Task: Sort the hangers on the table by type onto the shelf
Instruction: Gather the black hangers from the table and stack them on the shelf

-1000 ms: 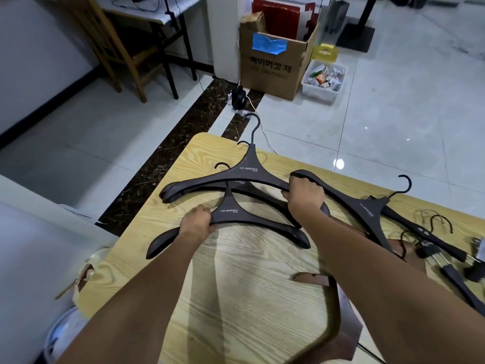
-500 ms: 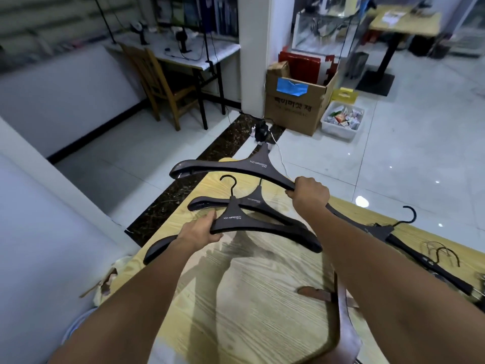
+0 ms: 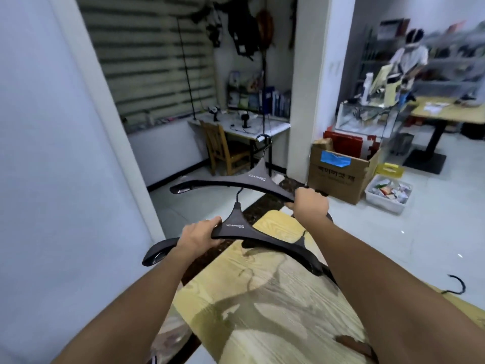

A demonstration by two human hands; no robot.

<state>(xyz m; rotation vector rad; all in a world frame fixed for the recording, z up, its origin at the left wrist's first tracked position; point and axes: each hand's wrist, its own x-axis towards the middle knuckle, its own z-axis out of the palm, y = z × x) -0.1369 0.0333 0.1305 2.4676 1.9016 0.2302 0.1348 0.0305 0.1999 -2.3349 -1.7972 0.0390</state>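
Observation:
My left hand (image 3: 200,234) grips the left arm of a wide dark hanger (image 3: 237,228), held just above the near-left part of the wooden table (image 3: 267,298). Farther out, my right hand (image 3: 309,202) grips the right arm of a second wide dark hanger (image 3: 256,178), raised above the table's far edge with its metal hook pointing up. Another dark hanger (image 3: 300,243) lies on the table under my right forearm, mostly hidden. A hook (image 3: 458,283) of one more hanger shows at the right. No shelf is in view.
A white wall (image 3: 52,179) stands close on the left. Beyond the table are a wooden chair (image 3: 225,151), a desk, a pillar, a cardboard box (image 3: 341,172) and a white bin (image 3: 389,193) on the tiled floor. A person stands far back right.
Both hands have lifted their hangers off the table and carried them up and forward. The view has tilted up and swung left toward the white wall.

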